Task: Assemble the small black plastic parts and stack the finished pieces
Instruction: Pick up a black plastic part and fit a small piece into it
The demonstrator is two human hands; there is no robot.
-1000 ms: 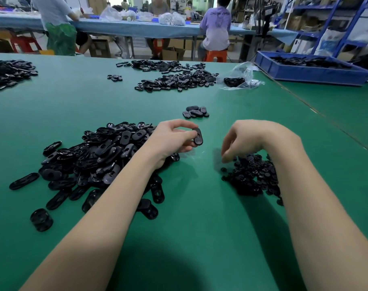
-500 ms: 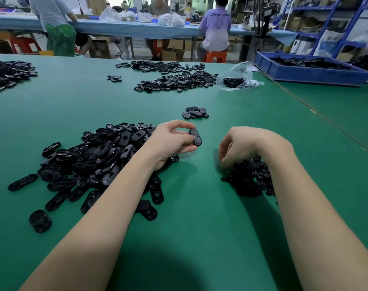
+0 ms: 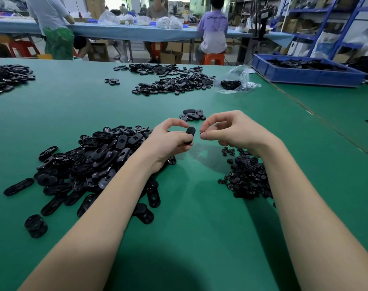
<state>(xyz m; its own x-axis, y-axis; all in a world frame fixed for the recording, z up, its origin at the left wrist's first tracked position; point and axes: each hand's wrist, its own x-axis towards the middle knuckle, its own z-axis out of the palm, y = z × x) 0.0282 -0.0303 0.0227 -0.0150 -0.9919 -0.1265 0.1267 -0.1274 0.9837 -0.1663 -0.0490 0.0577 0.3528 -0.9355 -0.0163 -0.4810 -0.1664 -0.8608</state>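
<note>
Oval part (image 3: 190, 134) held, right hand (image 3: 231, 131) risen close

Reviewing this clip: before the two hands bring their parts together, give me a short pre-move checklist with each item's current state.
1. Oval part held firmly in the left hand: ok, pinched between thumb and fingers.
2. Small part present in the right hand: cannot tell, the fingertips are pinched together but nothing is clearly visible between them.
3. Hands close and facing each other: ok, a narrow gap remains.
4. Oval part's mating side turned toward the right hand: cannot tell.
5. Finished stack reachable: ok, it lies just beyond the hands.
6. Supply of small parts at hand: ok, under the right wrist.
</note>
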